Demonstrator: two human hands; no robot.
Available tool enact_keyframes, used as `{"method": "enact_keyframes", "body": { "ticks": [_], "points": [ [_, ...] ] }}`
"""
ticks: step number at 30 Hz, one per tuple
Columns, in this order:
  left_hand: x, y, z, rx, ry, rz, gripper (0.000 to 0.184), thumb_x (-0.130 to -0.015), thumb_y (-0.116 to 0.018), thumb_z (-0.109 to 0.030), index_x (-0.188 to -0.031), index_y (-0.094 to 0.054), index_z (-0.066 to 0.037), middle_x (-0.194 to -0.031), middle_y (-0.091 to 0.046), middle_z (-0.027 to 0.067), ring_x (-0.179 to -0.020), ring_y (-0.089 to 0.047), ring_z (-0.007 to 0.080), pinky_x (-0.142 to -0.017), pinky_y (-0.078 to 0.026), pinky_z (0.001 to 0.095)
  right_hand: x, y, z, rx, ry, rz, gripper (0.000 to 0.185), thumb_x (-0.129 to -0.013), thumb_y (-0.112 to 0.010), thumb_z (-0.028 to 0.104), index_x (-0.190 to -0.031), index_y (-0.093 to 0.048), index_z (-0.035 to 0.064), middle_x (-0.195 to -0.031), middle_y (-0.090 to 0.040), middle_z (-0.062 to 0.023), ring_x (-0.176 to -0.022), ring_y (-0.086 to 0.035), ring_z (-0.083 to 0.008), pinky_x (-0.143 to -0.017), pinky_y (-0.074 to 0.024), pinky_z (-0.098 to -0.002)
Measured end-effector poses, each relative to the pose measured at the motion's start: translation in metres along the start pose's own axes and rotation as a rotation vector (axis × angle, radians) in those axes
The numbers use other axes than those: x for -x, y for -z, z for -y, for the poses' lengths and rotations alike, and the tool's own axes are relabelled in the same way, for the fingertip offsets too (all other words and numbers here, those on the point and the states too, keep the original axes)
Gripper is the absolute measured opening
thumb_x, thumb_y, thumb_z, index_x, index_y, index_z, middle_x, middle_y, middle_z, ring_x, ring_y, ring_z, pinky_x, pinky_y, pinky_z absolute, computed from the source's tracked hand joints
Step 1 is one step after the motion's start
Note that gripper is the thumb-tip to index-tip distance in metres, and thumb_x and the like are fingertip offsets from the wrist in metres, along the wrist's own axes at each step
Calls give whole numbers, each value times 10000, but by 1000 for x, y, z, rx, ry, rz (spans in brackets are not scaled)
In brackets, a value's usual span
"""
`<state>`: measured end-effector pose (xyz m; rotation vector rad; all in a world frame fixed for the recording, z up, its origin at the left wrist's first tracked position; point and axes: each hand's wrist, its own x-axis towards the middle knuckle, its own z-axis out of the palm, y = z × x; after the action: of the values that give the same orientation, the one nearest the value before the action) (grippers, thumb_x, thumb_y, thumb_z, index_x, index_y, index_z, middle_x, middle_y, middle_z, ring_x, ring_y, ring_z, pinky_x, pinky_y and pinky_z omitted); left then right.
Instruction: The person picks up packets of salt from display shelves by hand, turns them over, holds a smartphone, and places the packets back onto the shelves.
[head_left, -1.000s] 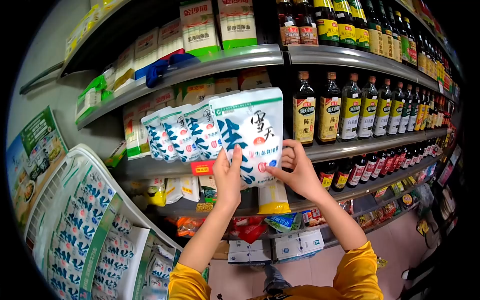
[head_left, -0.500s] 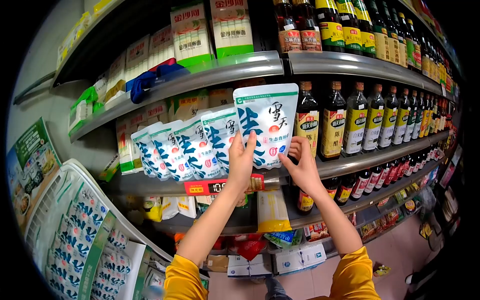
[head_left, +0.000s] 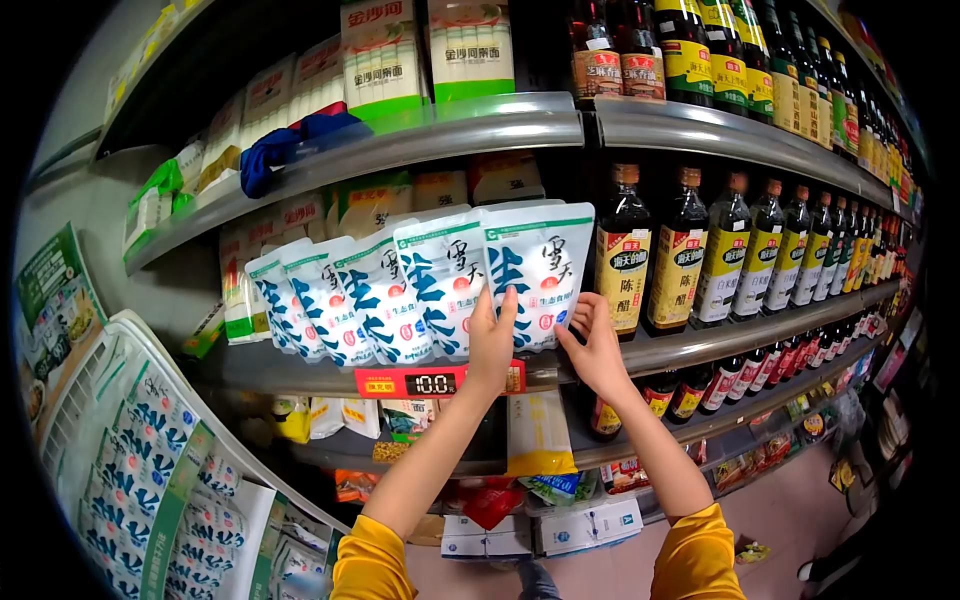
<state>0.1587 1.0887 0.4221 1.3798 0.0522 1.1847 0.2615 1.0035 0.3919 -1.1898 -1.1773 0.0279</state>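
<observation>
One white pouch [head_left: 548, 250], at mid-frame, ended a row of pouches [head_left: 375, 300]; the left hand [head_left: 493, 335] grasped its lower left edge, the right hand [head_left: 592, 345] its lower right. At lower left, a basket [head_left: 205, 390] held more (packed in bundles).

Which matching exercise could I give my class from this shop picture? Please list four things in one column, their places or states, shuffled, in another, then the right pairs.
Things
1. Rightmost white pouch
2. Dark blue cloth
3. Price tag
4. Sleeves

Places or states
A. Yellow, at the bottom of the picture
B. Between the left hand and the right hand
C. Showing 10.0, below the row of pouches
D. At the front edge of the upper shelf

Right pairs
1-B, 2-D, 3-C, 4-A
</observation>
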Motion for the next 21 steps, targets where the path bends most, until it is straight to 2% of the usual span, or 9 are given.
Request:
{"method": "enact_keyframes", "body": {
  "ticks": [2,7,10,12,13,15,16,21],
  "points": [
    [3,1,2,-67,38,-4,256,-874,-427,-157,-1084,-453,-13,-808,-477,-33,-676,-365,33,-604,-328,174,2,1,-1,0,-17,20,395,-771,-523,-26,-1084,-283,-25,-995,-478,-122,-951,-487,-161,-842,-391,-263],
    [2,2,5,-53,45,-54,266,-879,-413,-164,-1091,-442,-7,-830,-492,-20,-701,-400,49,-627,-352,194,3,3,-1,3,-66,54,440,-772,-529,-8,-1141,-291,-8,-991,-486,-100,-934,-487,-148,-833,-391,-258],
    [3,5,4,-68,38,-72,271,-882,-398,-175,-1091,-430,-6,-857,-502,19,-745,-427,67,-662,-368,214,4,0,-1,32,-68,32,439,-768,-533,-9,-1144,-307,8,-980,-498,-89,-928,-490,-144,-829,-391,-259],
    [6,8,0,-281,123,-46,300,-877,-398,-189,-1109,-394,0,-891,-503,68,-796,-447,94,-711,-375,231,4,-2,4,32,-71,40,437,-768,-533,-4,-1144,-312,11,-975,-503,-87,-925,-492,-144,-826,-393,-261],
    [8,10,0,-278,121,-58,300,-877,-398,-189,-1109,-394,0,-891,-503,68,-796,-447,94,-711,-375,231,5,-1,6,38,-79,29,435,-768,-534,0,-1144,-317,14,-970,-509,-85,-923,-494,-145,-823,-394,-263],
    [18,13,4,-362,47,-16,335,-863,-419,-189,-1116,-356,21,-940,-482,110,-826,-454,129,-746,-376,250,4,0,6,83,-70,38,436,-770,-535,10,-1146,-314,16,-967,-515,-88,-920,-497,-150,-817,-396,-268],
    [23,12,5,-293,-35,-38,397,-843,-449,-147,-1161,-302,38,-1035,-454,133,-921,-459,167,-795,-373,265,4,0,6,100,-70,43,437,-771,-535,14,-1147,-312,14,-968,-516,-91,-921,-499,-154,-814,-397,-271],
    [40,23,6,-346,-104,68,506,-815,-472,-78,-1238,-217,33,-1156,-404,162,-1078,-410,212,-867,-354,295,3,-2,7,95,-89,44,450,-768,-540,18,-1151,-304,9,-984,-515,-99,-930,-500,-162,-809,-400,-278]
  ]
}}
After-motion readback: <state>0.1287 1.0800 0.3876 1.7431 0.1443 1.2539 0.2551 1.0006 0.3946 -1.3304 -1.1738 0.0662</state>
